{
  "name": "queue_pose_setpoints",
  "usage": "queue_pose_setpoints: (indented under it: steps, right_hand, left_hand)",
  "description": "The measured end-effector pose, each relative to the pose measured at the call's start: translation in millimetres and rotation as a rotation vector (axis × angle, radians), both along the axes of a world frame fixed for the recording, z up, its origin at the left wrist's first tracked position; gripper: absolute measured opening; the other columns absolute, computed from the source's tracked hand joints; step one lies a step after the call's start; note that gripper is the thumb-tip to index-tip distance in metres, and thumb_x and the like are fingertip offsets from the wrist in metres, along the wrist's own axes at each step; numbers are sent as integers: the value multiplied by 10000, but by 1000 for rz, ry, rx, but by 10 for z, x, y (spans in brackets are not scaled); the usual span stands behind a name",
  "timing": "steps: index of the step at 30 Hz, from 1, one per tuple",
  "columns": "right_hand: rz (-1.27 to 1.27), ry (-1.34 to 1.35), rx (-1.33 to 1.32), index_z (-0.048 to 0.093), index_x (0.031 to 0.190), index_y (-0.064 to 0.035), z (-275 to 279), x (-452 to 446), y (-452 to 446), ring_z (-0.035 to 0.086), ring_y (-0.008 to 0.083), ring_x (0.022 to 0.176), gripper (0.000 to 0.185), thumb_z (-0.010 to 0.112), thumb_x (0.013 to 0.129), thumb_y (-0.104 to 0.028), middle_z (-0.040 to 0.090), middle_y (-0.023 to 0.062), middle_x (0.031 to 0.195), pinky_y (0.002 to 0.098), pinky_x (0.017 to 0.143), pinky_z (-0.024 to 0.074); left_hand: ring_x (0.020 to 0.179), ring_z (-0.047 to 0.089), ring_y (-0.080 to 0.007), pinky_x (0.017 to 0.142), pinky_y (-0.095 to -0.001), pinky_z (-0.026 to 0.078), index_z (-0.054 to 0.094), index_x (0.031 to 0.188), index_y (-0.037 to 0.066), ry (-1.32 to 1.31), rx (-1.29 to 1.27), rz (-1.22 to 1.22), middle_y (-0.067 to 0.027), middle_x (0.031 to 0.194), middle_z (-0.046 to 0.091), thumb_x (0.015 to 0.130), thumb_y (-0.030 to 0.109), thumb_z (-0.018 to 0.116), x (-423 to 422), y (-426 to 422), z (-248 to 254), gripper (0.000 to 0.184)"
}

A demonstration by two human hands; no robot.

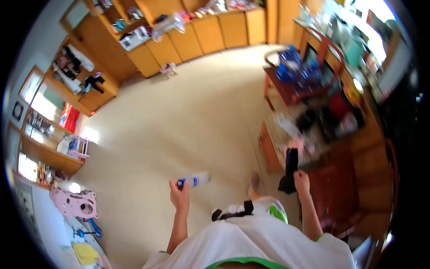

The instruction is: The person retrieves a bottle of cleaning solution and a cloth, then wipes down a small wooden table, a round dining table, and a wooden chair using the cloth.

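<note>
My left hand (180, 193) is closed around the dark-capped end of a clear plastic bottle (197, 180) with a blue label. The bottle lies sideways in the air above the floor, its base pointing right. On the other side, my right hand (302, 183) grips a limp black cloth item (291, 162), perhaps a sock; part of it stands above the fist and part hangs to the left. Close to that hand is a low table (271, 145) with a pink item (299, 145) and plastic bags on it.
Pale tiles cover the floor (179, 116). At the right, a wooden chair (286, 92) carries large blue bottles (290, 60). Wooden cabinets (192, 40) line the far wall. A small stool (168, 68) stands before them, and a pink plastic piece (74, 204) is at the left.
</note>
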State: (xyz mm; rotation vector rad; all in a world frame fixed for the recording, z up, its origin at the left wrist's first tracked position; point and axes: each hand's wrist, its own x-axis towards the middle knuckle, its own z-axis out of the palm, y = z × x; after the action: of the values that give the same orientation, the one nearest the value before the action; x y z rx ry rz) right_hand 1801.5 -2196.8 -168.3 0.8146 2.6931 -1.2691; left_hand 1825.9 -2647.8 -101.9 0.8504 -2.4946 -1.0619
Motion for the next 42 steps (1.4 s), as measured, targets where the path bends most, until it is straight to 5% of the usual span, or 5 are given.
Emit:
queue_pose_setpoints:
  steps: [11,29,38,39,42]
  right_hand:
    - [460,-35,11,659,956,-14,621,-3677,-1465,616,396,864,332,500,880,-295,652,203,867,433,761,473]
    - [84,-101,-69,673,931,-22,279,-7322,-2422,651,330,811,334,551,857,-323,663,169,805,397,728,476]
    - [344,-31,-5,662,848,-25,248,-10417,-3319,637,369,771,361,530,819,-359,642,212,774,440,695,471]
    - [407,-117,4,672,912,-49,397,-10735,-3464,625,409,879,385,491,838,-381,662,214,879,456,771,484]
    - [484,-160,-141,677,908,-54,536,-11686,-3911,645,341,807,381,507,845,-390,669,174,820,411,717,481]
  left_hand:
    - [681,630,-309,636,-413,479,496,958,91,57,-175,438,-100,742,634,789,236,701,-1590,-779,-67,302]
    - [582,531,-128,553,-299,441,507,970,87,308,97,-117,-15,675,564,819,282,723,-7634,-2063,331,328]
    - [644,482,-85,585,-260,427,513,975,58,236,108,-54,-2,742,529,839,151,708,-9512,-2294,210,255]
    - [685,475,-69,615,-234,423,518,987,45,197,170,-1,6,800,537,842,97,698,-9611,-2303,167,237]
    - [652,527,-114,614,-276,451,517,985,50,216,125,95,-35,769,562,839,120,698,-9979,-2477,79,242]
